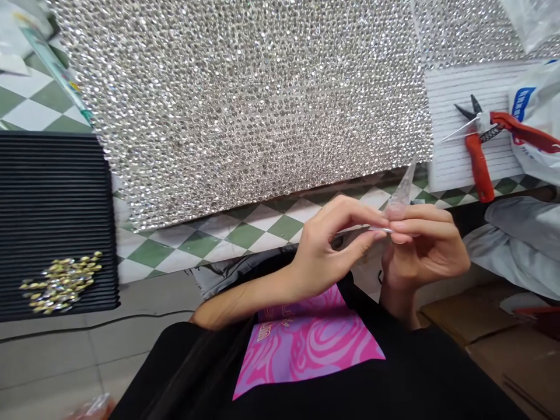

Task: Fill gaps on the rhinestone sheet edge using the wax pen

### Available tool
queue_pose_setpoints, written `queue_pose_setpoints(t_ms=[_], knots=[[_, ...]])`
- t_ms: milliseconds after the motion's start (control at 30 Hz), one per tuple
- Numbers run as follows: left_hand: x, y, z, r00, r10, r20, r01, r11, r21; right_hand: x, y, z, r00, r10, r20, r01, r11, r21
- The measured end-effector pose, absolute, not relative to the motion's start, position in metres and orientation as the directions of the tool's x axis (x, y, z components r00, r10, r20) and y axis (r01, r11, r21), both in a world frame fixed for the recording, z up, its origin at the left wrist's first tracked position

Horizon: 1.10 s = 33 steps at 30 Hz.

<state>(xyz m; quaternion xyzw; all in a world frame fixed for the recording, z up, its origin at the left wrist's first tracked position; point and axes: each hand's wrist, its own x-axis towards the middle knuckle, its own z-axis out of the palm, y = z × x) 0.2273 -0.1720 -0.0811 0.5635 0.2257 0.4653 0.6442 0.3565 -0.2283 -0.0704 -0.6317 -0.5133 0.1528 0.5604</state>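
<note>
My left hand (326, 248) is closed in a pinch in front of my chest, thumb and fingertips meeting on a thin white piece (381, 229) whose kind I cannot make out. Close against it, my right hand (431, 245) has its fingers pressed together at the other end of that piece. A clear pointed plastic bag (403, 186) rises from behind the right fingertips, its tip towards the table. Just beyond the hands lies a large sheet covered in rows of silver rhinestones (262, 111).
A black ridged tray (52, 192) on the left carries a pile of loose gold-backed rhinestones (63, 283). Red-handled pliers (481, 157) lie on a white ridged board (450, 105) at right, beside a white plastic bag (540, 116). A green-and-white checked tablecloth (245, 236) covers the table.
</note>
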Motion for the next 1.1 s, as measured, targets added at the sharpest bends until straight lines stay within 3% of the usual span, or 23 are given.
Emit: queue_pose_setpoints(t_ms=[100, 300, 467, 667, 767, 933, 1000, 1100], knots=[[0.236, -0.173, -0.083, 0.460, 0.859, 0.226, -0.347, -0.060, 0.936, 0.348, -0.220, -0.073, 0.534, 0.608, 0.587, 0.504, 0.328, -0.799], [0.251, -0.171, -0.082, 0.466, 0.880, 0.096, -0.421, 0.125, 0.898, 0.344, -0.211, -0.081, 0.652, 0.514, 0.557, 0.433, 0.350, -0.831], [0.252, -0.163, -0.075, 0.497, 0.867, 0.032, -0.430, 0.214, 0.877, 0.354, -0.214, -0.086, 0.552, 0.618, 0.560, 0.432, 0.362, -0.826], [0.257, -0.160, -0.074, 0.505, 0.863, 0.029, -0.472, 0.247, 0.847, 0.345, -0.211, -0.087, 0.668, 0.595, 0.447, 0.301, 0.333, -0.894], [0.259, -0.162, -0.075, 0.492, 0.871, -0.004, -0.478, 0.274, 0.835, 0.344, -0.211, -0.089, 0.719, 0.609, 0.335, 0.193, 0.288, -0.938], [0.262, -0.163, -0.070, 0.555, 0.821, -0.136, -0.457, 0.437, 0.775, 0.350, -0.212, -0.084, 0.626, 0.757, 0.187, -0.025, 0.260, -0.965], [0.262, -0.163, -0.069, 0.584, 0.792, -0.178, -0.446, 0.496, 0.745, 0.353, -0.210, -0.080, 0.603, 0.776, 0.184, -0.050, 0.267, -0.962], [0.257, -0.163, -0.068, 0.633, 0.744, -0.212, -0.397, 0.548, 0.736, 0.360, -0.205, -0.077, 0.609, 0.748, 0.262, 0.042, 0.299, -0.953]])
